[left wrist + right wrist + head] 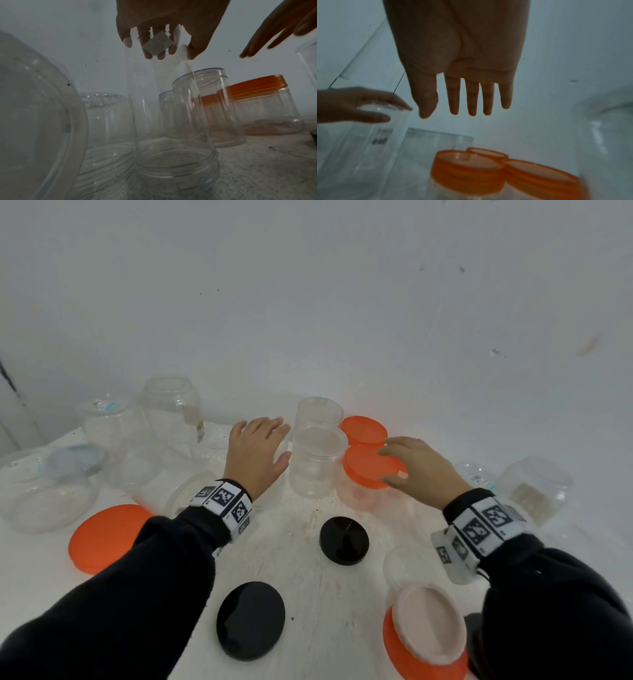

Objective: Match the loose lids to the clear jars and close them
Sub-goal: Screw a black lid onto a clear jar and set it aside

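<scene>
An uncapped clear jar point(317, 463) stands mid-table, with a second clear jar point(320, 409) behind it. My left hand point(279, 441) is open just left of the front jar, thumb close to its wall; whether it touches, I cannot tell. In the left wrist view the left hand point(159, 44) shows through clear plastic. To the right stand two jars capped with orange lids, near point(368, 469) and far point(363, 429). My right hand point(390, 465) hovers open over the near one; in the right wrist view the right hand point(450, 108) has straight fingers above the orange lids point(467, 170).
Loose lids lie on the white table point(301, 570): two black ones point(344, 540) point(250, 620), an orange one point(102, 537) at the left, and a pale lid on an orange one point(428, 623) at the front right. Several clear jars point(171, 409) crowd the back left; another jar point(534, 487) stands right.
</scene>
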A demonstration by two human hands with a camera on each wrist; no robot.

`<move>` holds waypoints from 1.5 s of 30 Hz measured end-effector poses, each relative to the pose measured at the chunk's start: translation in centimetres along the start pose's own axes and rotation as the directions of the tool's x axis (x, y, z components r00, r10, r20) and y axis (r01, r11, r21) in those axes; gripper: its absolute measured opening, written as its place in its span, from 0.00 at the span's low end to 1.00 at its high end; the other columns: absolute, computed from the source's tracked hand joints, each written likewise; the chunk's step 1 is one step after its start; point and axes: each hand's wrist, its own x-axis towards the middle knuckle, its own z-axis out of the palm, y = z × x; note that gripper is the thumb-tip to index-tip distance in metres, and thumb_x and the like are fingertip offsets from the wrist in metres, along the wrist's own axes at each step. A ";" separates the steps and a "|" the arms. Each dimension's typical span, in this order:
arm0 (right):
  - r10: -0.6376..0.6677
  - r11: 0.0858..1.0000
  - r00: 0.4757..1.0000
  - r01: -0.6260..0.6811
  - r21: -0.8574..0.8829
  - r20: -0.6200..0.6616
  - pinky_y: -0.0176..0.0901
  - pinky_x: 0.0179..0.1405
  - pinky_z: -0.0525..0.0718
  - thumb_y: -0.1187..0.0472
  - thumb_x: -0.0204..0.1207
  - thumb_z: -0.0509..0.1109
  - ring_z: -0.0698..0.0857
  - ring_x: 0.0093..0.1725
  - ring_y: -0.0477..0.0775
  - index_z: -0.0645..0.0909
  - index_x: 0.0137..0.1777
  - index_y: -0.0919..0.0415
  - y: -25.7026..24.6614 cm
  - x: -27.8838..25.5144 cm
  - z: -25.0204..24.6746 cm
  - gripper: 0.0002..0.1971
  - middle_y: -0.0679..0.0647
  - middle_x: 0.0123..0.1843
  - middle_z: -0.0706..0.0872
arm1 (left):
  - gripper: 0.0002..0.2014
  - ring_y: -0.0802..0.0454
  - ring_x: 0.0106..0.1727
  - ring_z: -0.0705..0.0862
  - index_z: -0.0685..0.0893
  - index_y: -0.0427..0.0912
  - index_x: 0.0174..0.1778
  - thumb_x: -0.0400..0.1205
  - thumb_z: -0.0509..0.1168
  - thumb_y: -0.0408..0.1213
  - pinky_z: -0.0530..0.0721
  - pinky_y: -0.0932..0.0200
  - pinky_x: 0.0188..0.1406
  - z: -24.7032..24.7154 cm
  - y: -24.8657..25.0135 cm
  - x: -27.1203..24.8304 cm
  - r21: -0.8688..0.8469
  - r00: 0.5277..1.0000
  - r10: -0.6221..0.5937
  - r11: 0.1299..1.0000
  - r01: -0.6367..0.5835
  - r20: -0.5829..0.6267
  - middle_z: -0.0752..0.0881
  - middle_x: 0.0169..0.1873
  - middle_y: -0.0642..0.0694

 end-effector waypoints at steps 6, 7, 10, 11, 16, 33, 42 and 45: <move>0.158 0.987 0.982 -0.153 0.050 -0.106 0.51 0.70 0.69 0.53 0.75 0.72 0.66 0.75 0.55 0.74 0.71 0.54 4.7 -3.6 -2.2 0.25 0.51 0.77 0.70 | 0.24 0.39 0.59 0.83 0.83 0.40 0.60 0.75 0.55 0.49 0.73 0.37 0.62 0.0 -0.1 0.0 0.008 1.000 0.010 1.000 -0.010 0.010 0.85 0.59 0.42; 0.184 0.982 0.977 -0.180 0.050 -0.103 0.52 0.72 0.68 0.52 0.75 0.72 0.65 0.76 0.56 0.72 0.73 0.54 5.4 -3.9 -2.2 0.26 0.52 0.78 0.69 | 0.25 0.39 0.59 0.83 0.83 0.39 0.60 0.75 0.54 0.49 0.73 0.37 0.62 0.0 -0.1 0.0 0.008 1.000 0.010 1.000 -0.010 0.009 0.85 0.59 0.41; 0.266 0.963 0.963 -0.263 0.053 -0.052 0.54 0.76 0.63 0.50 0.75 0.72 0.60 0.79 0.58 0.65 0.78 0.54 7.2 -4.9 -1.5 0.33 0.54 0.82 0.62 | 0.26 0.39 0.60 0.82 0.84 0.39 0.60 0.74 0.53 0.50 0.71 0.36 0.64 0.0 0.0 0.0 -0.016 1.000 -0.006 1.000 0.006 0.004 0.85 0.60 0.41; 0.284 0.958 0.959 -0.283 0.056 -0.018 0.54 0.77 0.61 0.49 0.75 0.71 0.59 0.80 0.58 0.63 0.79 0.53 7.5 -5.2 -1.2 0.35 0.54 0.82 0.60 | 0.27 0.39 0.62 0.82 0.83 0.39 0.60 0.74 0.53 0.51 0.69 0.37 0.65 0.0 -0.1 0.0 -0.035 1.000 -0.021 0.999 0.021 0.011 0.84 0.61 0.42; 0.281 0.953 0.960 -0.280 0.117 0.009 0.55 0.73 0.68 0.53 0.72 0.75 0.64 0.75 0.61 0.65 0.77 0.53 8.2 -5.8 -0.3 0.35 0.54 0.78 0.65 | 0.23 0.41 0.69 0.76 0.81 0.39 0.64 0.78 0.64 0.49 0.62 0.36 0.71 -0.4 0.5 0.2 -0.105 0.994 -0.107 0.989 0.106 -0.005 0.80 0.66 0.42; 0.259 0.956 0.962 -0.242 -0.163 0.089 0.49 0.53 0.80 0.63 0.62 0.76 0.63 0.67 0.60 0.56 0.76 0.48 6.9 -8.7 -0.7 0.45 0.53 0.73 0.57 | 0.46 0.43 0.81 0.48 0.57 0.53 0.80 0.69 0.75 0.53 0.56 0.42 0.78 3.2 10.4 -3.0 -0.149 0.480 0.366 0.890 -0.431 0.798 0.48 0.82 0.48; 0.285 0.958 0.957 -0.283 0.042 -0.056 0.47 0.49 0.81 0.65 0.58 0.82 0.70 0.64 0.58 0.64 0.69 0.55 6.1 -11.1 -0.9 0.41 0.53 0.68 0.63 | 0.47 0.41 0.76 0.60 0.55 0.52 0.81 0.71 0.77 0.43 0.67 0.46 0.74 3.8 10.3 -2.5 -0.217 0.396 0.309 0.941 -0.260 0.865 0.53 0.79 0.46; 0.306 0.948 0.928 -0.278 0.154 -0.211 0.41 0.52 0.75 0.69 0.58 0.80 0.67 0.67 0.61 0.64 0.68 0.61 5.8 -11.8 -0.7 0.39 0.58 0.69 0.61 | 0.41 0.44 0.68 0.68 0.64 0.49 0.76 0.70 0.77 0.43 0.74 0.51 0.66 3.7 10.6 -2.7 -0.225 0.460 0.301 0.951 -0.214 0.836 0.63 0.71 0.45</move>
